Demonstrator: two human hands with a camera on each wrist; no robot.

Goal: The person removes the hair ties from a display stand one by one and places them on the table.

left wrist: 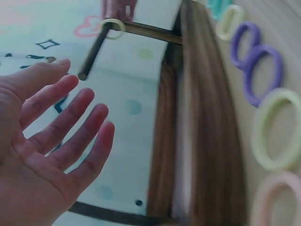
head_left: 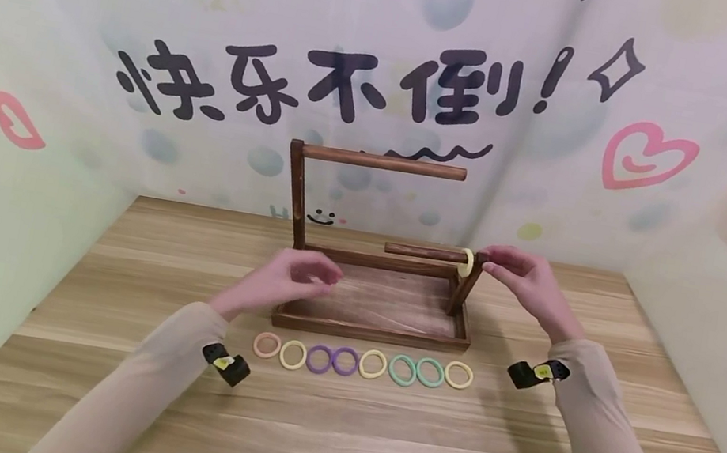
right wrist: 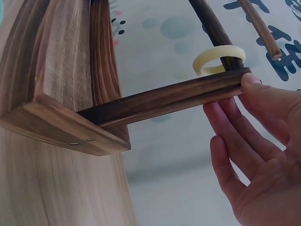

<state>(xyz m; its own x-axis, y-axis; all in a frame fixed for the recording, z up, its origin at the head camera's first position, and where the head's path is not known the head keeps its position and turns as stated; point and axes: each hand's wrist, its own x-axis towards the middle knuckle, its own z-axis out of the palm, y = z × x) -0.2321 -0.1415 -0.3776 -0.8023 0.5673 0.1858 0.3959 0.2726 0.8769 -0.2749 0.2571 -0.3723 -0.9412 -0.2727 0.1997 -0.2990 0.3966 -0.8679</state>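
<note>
A dark wooden rack with a tray base stands on the table, with a tall post and long bar at left and a short post with a lower bar at right. One pale yellow ring hangs round the lower bar, close to the short post. My right hand pinches the top of that post, thumb on one edge and fingertips on the other. Over the tray's left part hovers my left hand, palm facing inward, fingers loosely spread and holding nothing.
In front of the rack lies a row of several rings: a pink ring, yellow ones, purple rings and green rings. The upper bar extends above the tray. A printed cloth wall stands behind the table.
</note>
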